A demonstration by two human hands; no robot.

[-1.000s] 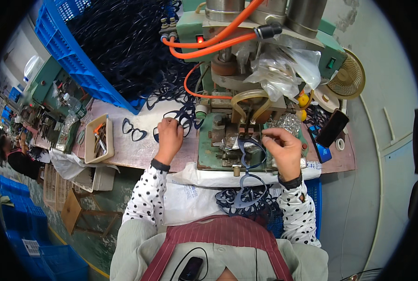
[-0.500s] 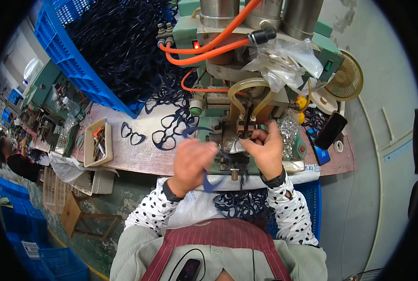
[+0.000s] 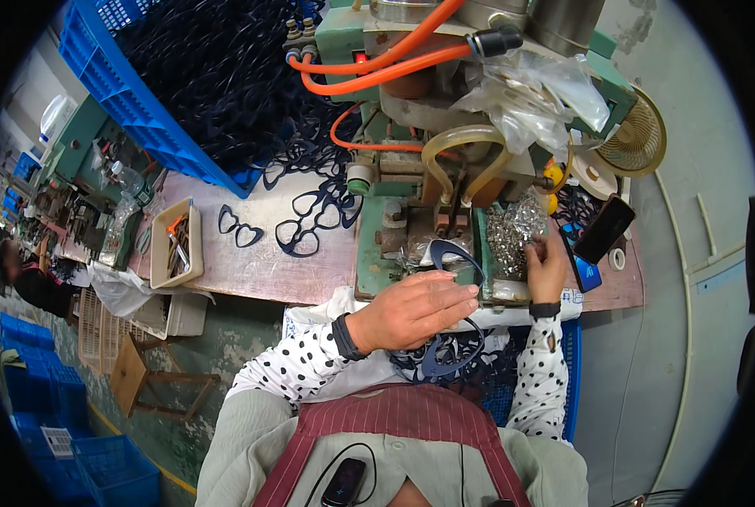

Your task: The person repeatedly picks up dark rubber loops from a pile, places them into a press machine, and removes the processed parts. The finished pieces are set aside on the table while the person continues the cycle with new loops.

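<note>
My left hand (image 3: 413,311) is closed around a dark blue eyeglass frame (image 3: 433,367), in front of the green machine (image 3: 373,262). One rim of the frame stands out above my fingers, close to the machine's clamp (image 3: 454,225); the other hangs below the hand. At the right edge of a heap of small shiny metal parts (image 3: 506,245), my right hand (image 3: 548,269) has its fingers bent and drawn together. Whatever lies between those fingertips is too small to make out. Below my hands, several more dark frames (image 3: 479,365) lie in a pile at my lap.
A blue crate (image 3: 153,127) full of dark frames leans at the far left, with loose frames (image 3: 301,230) spilling onto the table. A tool box (image 3: 195,245) stands left. Orange hoses (image 3: 394,78) cross above the machine. Phones (image 3: 606,230) and a fan (image 3: 635,135) are at right.
My right hand has left the machine's clamp and moved right to the metal parts. My left hand has carried the eyeglass frame rightward, to in front of the machine. The view has shifted slightly.
</note>
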